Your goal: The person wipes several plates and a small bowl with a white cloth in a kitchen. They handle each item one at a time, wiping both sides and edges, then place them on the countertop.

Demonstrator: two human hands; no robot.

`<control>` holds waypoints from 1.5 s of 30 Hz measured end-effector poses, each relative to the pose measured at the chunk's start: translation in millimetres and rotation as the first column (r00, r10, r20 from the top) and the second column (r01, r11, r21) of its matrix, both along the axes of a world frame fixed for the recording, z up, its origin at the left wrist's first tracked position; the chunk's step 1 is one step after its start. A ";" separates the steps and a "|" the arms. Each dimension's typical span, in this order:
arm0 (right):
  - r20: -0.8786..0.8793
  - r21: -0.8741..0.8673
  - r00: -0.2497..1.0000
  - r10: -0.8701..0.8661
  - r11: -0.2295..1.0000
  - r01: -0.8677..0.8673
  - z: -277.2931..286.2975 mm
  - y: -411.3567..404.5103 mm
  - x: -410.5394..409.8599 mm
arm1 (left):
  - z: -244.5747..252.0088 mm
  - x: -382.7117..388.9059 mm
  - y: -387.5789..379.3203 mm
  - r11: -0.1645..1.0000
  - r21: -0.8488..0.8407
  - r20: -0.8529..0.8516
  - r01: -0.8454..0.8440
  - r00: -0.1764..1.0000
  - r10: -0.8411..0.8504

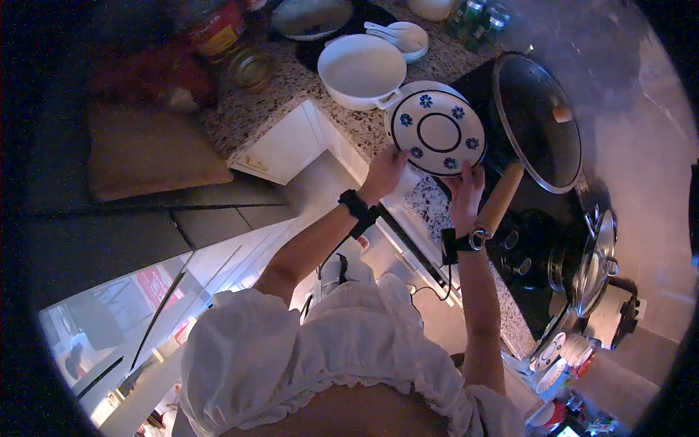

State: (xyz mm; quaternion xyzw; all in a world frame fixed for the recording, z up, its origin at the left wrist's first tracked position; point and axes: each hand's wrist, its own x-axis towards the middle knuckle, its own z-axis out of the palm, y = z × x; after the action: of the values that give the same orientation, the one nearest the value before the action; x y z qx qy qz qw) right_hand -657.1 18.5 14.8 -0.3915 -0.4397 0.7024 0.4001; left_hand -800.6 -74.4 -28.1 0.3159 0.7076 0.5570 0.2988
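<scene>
Both my hands grip the near rim of a white plate (438, 133) with dark rings and blue flower motifs. My left hand (385, 172) holds its lower left edge, thumb on top. On the lower right edge my right hand (465, 188) does the same. Beneath or behind this plate shows the pale rim of another white dish (428, 86); I cannot tell whether they touch. A white pot with a side handle (362, 68) stands just beyond, on the speckled stone countertop (360, 124). Right of the plate, a glass lid with a metal rim (540, 123) leans tilted.
A wooden rolling pin or handle (502, 191) lies by my right wrist, near the black cooktop (538, 295). White bowls with spoons (409, 39) sit behind the pot. At left is a wooden board (158, 155). Below the counter, a white cabinet door (278, 147) hangs open.
</scene>
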 end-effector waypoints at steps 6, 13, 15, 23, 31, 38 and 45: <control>0.239 -0.036 0.969 0.054 0.998 -0.047 4.6 16.5 -6.6 | 15.6 -10.6 5.6 0.998 -0.066 -0.066 0.008 0.998 -0.013; 0.659 0.076 0.747 0.084 0.981 -0.178 9.0 31.4 -6.0 | 16.6 -11.7 9.3 0.996 -0.046 -0.224 -0.075 0.973 0.062; 0.751 0.093 0.654 0.092 0.966 -0.242 13.9 34.2 -5.8 | 13.6 -13.6 11.9 0.991 -0.109 -0.281 -0.077 0.959 0.043; 0.923 0.112 0.382 0.058 0.905 -0.410 19.0 43.9 -8.8 | 19.1 -10.4 11.0 0.969 -0.216 -0.392 -0.119 0.920 0.026; 0.940 0.154 0.341 0.013 0.876 -0.456 13.2 46.4 -6.7 | 18.6 -9.2 13.0 0.973 -0.195 -0.426 -0.128 0.904 0.034; 0.968 0.112 0.249 -0.008 0.907 -0.405 10.4 43.4 -11.2 | -41.4 -36.1 17.3 0.967 -0.199 -0.042 -0.158 0.987 0.153; 0.912 0.409 0.216 -0.348 0.740 -0.534 -29.0 58.7 -1.6 | -60.5 -30.2 37.6 0.992 0.078 0.228 -0.095 0.971 0.075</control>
State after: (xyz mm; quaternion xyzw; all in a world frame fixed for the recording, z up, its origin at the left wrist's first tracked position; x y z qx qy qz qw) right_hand -658.7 77.2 -14.3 -0.5379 -0.8295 0.1153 0.0960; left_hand -830.8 -36.8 -88.6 0.2332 0.6568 0.6323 0.3384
